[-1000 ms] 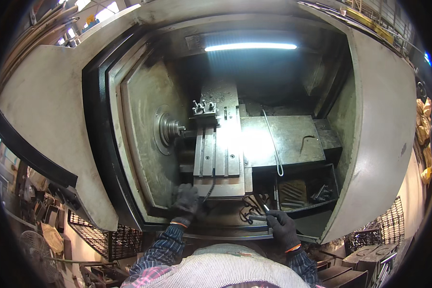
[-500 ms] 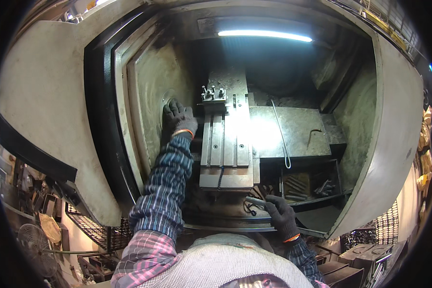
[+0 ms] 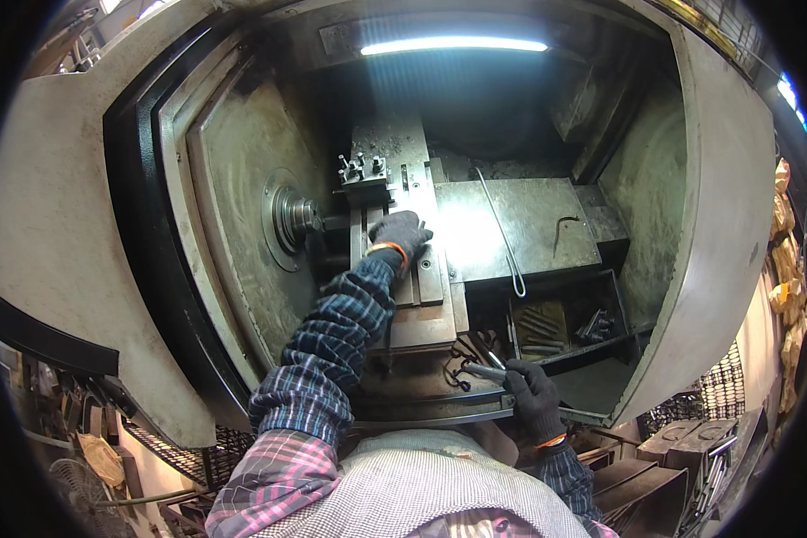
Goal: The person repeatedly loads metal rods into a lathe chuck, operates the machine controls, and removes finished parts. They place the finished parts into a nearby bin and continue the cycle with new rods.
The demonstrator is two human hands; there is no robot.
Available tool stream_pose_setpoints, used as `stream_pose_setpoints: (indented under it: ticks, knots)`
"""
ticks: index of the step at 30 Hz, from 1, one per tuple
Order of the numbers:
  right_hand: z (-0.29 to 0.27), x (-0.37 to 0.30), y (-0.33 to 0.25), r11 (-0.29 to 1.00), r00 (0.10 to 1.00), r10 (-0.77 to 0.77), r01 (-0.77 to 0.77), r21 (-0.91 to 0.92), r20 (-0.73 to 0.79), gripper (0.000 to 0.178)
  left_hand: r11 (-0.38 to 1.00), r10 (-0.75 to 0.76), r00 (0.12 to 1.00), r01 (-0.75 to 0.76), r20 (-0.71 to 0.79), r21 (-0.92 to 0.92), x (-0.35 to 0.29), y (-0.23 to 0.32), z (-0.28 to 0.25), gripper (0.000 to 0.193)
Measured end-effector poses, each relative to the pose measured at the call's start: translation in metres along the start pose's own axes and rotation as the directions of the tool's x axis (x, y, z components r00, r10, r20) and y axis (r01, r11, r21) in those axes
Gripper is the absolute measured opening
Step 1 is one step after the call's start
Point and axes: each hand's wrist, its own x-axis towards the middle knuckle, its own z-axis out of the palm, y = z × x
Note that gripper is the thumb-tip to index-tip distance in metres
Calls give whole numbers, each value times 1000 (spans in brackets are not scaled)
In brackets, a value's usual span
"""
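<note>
My left hand [image 3: 401, 235], in a dark grey glove, is over the slotted metal slide [image 3: 406, 285] of a lathe-like machine. Its fingers are curled together, and a small dark tip shows beside them; what they hold, if anything, is unclear. Left of it, the round spindle nose [image 3: 298, 218] projects from the side wall. A tool block with several upright bolts [image 3: 365, 172] sits on the slide behind the hand. Low at the right, my gloved right hand [image 3: 534, 400] grips a grey metal rod [image 3: 485, 370], with a thinner shiny tip [image 3: 496, 360] beside it.
A long hooked wire rod [image 3: 502, 235] lies across a flat metal cover [image 3: 547, 251], near a small bent hook [image 3: 559, 233]. Below is a tray [image 3: 554, 360] holding several metal pieces. Dark cord or shavings [image 3: 457, 368] lie near the right hand. The sliding door [image 3: 152, 260] stands at the left.
My left hand has left the spindle and moved right over the slide, uncovering the spindle nose. My right hand keeps its grip on the rod; a shiny tip now shows there. The view has shifted.
</note>
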Motion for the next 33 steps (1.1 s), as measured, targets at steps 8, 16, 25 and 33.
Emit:
stream_pose_setpoints:
  ticks: [8,16,25,33]
  knots:
    - [11,23,-9,997,1000,-11,11,78,3,25,860,-303,904,123,-302,-496,-95,27,35,64]
    - [46,92,-55,970,990,-135,140,201,-37,30,998,62,936,-48,-346,50,-261,-9,119,57]
    - [189,220,-112,886,923,-380,345,309,56,34,998,-24,683,-30,-730,-60,-380,-16,-6,44]
    - [286,274,-125,955,982,-156,122,269,110,39,743,-79,127,669,-989,27,-501,-68,-75,45]
